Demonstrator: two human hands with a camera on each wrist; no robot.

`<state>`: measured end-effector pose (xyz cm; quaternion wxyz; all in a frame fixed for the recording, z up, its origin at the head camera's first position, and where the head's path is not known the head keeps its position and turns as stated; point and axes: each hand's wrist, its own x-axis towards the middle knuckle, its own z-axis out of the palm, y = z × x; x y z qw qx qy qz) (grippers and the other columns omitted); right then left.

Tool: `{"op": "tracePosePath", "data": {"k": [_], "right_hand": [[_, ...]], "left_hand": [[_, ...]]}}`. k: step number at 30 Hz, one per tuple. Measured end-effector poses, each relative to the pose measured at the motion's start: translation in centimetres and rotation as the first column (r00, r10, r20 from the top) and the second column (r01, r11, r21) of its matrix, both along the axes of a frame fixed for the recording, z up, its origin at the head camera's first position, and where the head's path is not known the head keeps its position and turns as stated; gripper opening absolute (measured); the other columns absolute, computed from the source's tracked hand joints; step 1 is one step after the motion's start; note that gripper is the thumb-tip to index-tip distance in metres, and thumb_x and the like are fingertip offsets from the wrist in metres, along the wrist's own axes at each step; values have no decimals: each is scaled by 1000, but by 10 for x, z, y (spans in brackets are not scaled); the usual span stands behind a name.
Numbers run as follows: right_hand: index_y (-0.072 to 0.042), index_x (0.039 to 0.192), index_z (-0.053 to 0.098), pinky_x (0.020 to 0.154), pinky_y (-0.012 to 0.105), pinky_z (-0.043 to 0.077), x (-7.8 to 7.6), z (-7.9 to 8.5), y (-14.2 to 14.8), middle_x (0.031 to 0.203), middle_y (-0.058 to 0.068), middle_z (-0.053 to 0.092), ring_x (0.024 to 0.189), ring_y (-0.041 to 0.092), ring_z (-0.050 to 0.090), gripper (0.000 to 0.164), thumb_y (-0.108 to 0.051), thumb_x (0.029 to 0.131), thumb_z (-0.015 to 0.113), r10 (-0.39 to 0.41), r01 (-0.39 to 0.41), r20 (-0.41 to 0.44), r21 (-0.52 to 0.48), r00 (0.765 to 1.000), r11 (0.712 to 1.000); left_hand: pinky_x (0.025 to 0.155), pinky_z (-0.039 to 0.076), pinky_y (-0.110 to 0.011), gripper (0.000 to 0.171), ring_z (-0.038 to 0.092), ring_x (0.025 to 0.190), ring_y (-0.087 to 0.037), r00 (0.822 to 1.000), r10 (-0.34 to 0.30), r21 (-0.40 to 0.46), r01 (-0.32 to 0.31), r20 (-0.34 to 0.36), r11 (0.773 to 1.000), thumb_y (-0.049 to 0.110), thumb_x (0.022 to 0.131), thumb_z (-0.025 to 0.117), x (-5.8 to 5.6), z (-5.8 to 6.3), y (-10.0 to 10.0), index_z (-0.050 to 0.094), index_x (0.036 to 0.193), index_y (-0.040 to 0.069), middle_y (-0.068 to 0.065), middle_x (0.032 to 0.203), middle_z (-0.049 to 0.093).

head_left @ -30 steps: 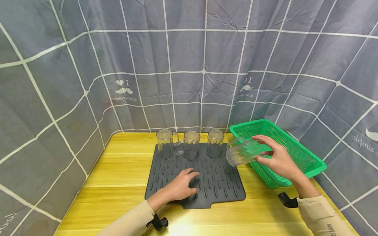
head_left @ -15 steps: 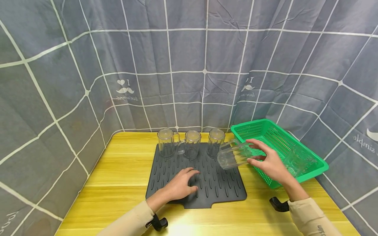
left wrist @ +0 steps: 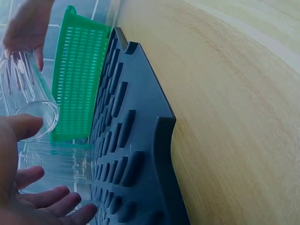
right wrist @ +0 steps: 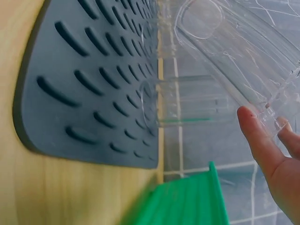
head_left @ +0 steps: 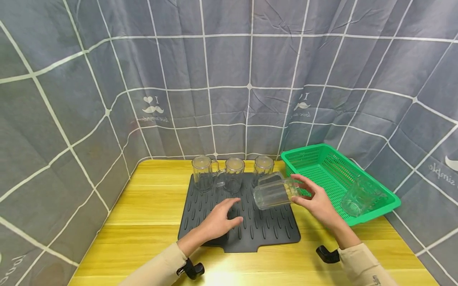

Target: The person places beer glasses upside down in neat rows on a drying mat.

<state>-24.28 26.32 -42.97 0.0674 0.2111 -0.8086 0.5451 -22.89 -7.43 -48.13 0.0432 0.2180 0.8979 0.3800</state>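
Note:
My right hand (head_left: 316, 200) pinches a clear glass mug (head_left: 273, 194) by one end. The mug lies tilted nearly on its side in the air, its round base pointing left toward my other hand. Below it is the dark grey ribbed drying mat (head_left: 250, 242). Over the mat's left half, my left hand (head_left: 220, 220) holds nothing, thumb and fingers spread apart. Along the mat's back stand three more glass mugs, a left one (head_left: 202, 176), a middle one (head_left: 233, 178) and a right one (head_left: 263, 163) partly hidden behind the held mug.
At the right sits a green perforated basket (head_left: 384, 209) with another glass mug (head_left: 359, 198) lying inside. All this rests on a yellow wood-grain table (head_left: 150, 206). A grey curtain with white grid lines (head_left: 229, 107) hangs behind and along both sides.
My right hand has carried the mug leftward, away from the basket and over the mat. The left hand stays about where it was.

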Motion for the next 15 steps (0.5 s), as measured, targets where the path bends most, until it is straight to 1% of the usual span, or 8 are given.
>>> {"op": "tracePosePath", "data": {"k": [1, 3, 6, 7, 8, 11, 13, 15], "right_hand": [[-18, 151, 46, 92, 22, 54, 0, -2, -1, 153, 7, 47, 127, 0, 51, 63, -12, 94, 73, 1, -1, 3, -12, 1000, 1000], [-16, 152, 45, 91, 20, 54, 0, -4, -4, 154, 9, 45, 128, 2, 50, 64, -11, 94, 72, 12, -11, 17, -43, 1000, 999], [-14, 152, 45, 88, 21, 55, 2, -7, -8, 153, 11, 45, 129, 6, 50, 64, -10, 94, 72, 7, -5, 32, -64, 999, 998], [-14, 152, 45, 88, 23, 56, 2, -7, -10, 153, 10, 45, 130, 10, 50, 64, -11, 94, 72, 5, -2, 42, -66, 999, 998], [-14, 152, 45, 87, 24, 56, 3, -8, -11, 154, 13, 45, 131, 13, 50, 64, -11, 94, 71, 7, -3, 51, -69, 999, 998], [-13, 153, 44, 86, 25, 56, 3, -12, -18, 154, 15, 44, 133, 21, 49, 64, -11, 94, 71, 21, -15, 67, -80, 998, 997], [-12, 153, 43, 86, 27, 57, 3, -15, -22, 154, 16, 43, 133, 23, 49, 64, -9, 94, 70, 46, -39, 75, -100, 996, 994], [-10, 153, 43, 86, 27, 57, 3, -18, -27, 154, 17, 43, 132, 20, 50, 65, -8, 94, 70, 64, -55, 76, -109, 995, 992]], "left_hand": [[107, 44, -55, 65, 45, 141, -33, 1000, -1, 17, 1, 2, 1000, 44, 99, 63, 0, 1, 0, 41, 155, 20, -10, 156, 43], [107, 45, -53, 68, 47, 140, -30, 1000, -2, 48, 2, 10, 999, 47, 98, 63, 0, 1, 0, 39, 156, 20, -10, 155, 44], [105, 47, -51, 69, 49, 138, -30, 1000, -13, 114, 11, 21, 993, 43, 99, 64, -2, 2, 2, 35, 157, 18, -11, 153, 46], [105, 48, -51, 70, 49, 138, -30, 999, -17, 136, 13, 27, 991, 43, 99, 63, -2, 3, 2, 34, 157, 18, -12, 153, 46], [104, 48, -50, 71, 49, 138, -31, 999, -19, 157, 13, 35, 987, 42, 99, 64, -2, 3, 3, 33, 158, 18, -12, 152, 47], [104, 48, -49, 73, 50, 137, -33, 998, -24, 214, 12, 54, 977, 40, 98, 65, -1, 4, 4, 31, 158, 16, -12, 152, 47], [105, 48, -50, 76, 50, 136, -33, 997, -22, 246, 5, 68, 969, 41, 98, 66, -1, 4, 4, 29, 159, 17, -12, 152, 46], [105, 48, -50, 78, 50, 137, -33, 997, -22, 275, 0, 79, 961, 41, 97, 67, 0, 5, 4, 27, 160, 17, -13, 152, 46]]}}
